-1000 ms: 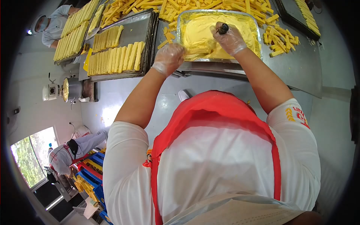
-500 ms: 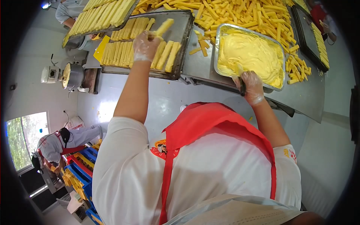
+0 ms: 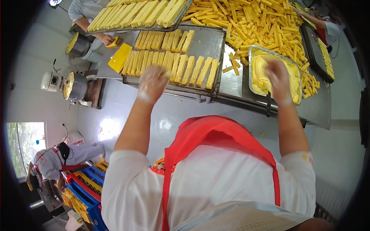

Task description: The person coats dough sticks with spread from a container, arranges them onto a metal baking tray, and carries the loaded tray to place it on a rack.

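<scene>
My left hand (image 3: 153, 84), in a clear glove, is over the near edge of a dark baking tray (image 3: 206, 38). Its fingers look curled but blurred, with yellow at the tips; whether they hold anything is unclear. Two rows of cream-coated yellow sticks (image 3: 179, 68) lie on this tray. My right hand (image 3: 278, 79), also gloved and smeared by motion, is above a metal pan (image 3: 252, 82) of yellow cream (image 3: 295, 77). Beside that hand, a black-handled utensil (image 3: 268, 104) leans over the pan's near rim, apart from the fingers; its working end is hidden.
A heap of plain yellow sticks (image 3: 258, 25) covers the far table. Another filled tray (image 3: 140, 15) overlaps the far left, near a yellow scraper-like sheet (image 3: 120, 57) and a co-worker's hand (image 3: 108, 39). Dark trays (image 3: 312, 42) stand right. Mixer bowls and stacked crates (image 3: 86, 192) are left.
My left hand has come nearer, away from the coated stick it held, and more sticks show on the tray. My right hand has let go of the black handle and risen. The view has shifted.
</scene>
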Demonstrator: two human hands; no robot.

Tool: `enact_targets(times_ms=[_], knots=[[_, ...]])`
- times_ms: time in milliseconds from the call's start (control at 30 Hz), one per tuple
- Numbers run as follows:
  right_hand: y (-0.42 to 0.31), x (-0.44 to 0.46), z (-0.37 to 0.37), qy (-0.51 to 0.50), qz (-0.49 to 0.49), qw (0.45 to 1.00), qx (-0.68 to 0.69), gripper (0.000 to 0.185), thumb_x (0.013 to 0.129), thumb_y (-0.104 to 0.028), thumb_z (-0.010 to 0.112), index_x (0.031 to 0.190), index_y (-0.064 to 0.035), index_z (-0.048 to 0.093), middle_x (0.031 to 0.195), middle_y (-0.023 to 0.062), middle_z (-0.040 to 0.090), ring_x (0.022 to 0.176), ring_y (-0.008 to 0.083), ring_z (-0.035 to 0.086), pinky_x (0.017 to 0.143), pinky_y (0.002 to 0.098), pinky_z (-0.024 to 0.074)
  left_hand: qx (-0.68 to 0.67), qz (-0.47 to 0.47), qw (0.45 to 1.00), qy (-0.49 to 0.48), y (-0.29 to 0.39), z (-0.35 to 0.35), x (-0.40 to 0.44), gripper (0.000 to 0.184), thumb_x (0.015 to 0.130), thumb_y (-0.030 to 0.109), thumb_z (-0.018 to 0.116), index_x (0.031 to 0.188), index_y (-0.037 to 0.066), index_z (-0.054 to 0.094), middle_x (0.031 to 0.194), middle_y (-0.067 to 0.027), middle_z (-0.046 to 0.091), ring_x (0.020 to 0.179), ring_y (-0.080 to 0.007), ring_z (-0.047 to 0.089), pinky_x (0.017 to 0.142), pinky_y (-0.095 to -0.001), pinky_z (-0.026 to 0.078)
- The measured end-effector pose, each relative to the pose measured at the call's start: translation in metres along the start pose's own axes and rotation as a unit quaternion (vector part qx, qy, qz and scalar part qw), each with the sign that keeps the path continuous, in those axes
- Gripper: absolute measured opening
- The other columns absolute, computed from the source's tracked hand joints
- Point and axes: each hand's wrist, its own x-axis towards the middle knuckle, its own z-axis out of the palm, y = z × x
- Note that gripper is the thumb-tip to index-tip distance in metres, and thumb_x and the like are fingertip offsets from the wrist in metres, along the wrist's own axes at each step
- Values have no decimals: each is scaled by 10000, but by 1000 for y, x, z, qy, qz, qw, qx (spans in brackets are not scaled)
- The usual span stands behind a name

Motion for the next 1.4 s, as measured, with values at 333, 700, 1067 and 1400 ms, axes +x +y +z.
enact_targets(times_ms=[333, 700, 1067, 1400], knots=[[-2, 253, 195, -136, 177, 809, 543, 547, 1006, -421, 399, 1431, -77, 371, 1413, 171, 459, 1147, 309, 589, 1045, 469, 418, -4, -347, 933, -91, -7, -61, -289, 142, 819, 134, 688, 949, 99, 644, 891, -146, 610, 868, -371, 587, 752, -482, 481], [-49, 212, 210, -141, 199, 737, 630, 396, 874, -62, 546, 1242, 84, 553, 1197, 177, 659, 1135, 306, 632, 1038, 466, 493, -17, -308, 951, -10, -31, -85, -333, 171, 790, 71, 625, 960, 58, 647, 924, -169, 630, 881, -371, 599, 762, -483, 480], [-116, 22, 27, -148, 73, 668, 726, 427, 844, -23, 528, 1246, 120, 541, 1217, 242, 635, 1127, 328, 641, 1049, 450, 491, -73, -130, 986, -73, -41, -28, -162, 188, 794, 58, 685, 981, 67, 665, 948, -117, 655, 927, -343, 596, 840, -462, 463], [-205, -304, -154, 159, -79, 781, 599, 433, 853, -53, 553, 1251, 118, 554, 1218, 238, 639, 1085, 334, 674, 984, 478, 541, -211, 120, 970, 18, 77, -5, -33, 161, 841, 13, 647, 999, -17, 633, 986, -159, 631, 898, -334, 602, 843, -413, 483]])
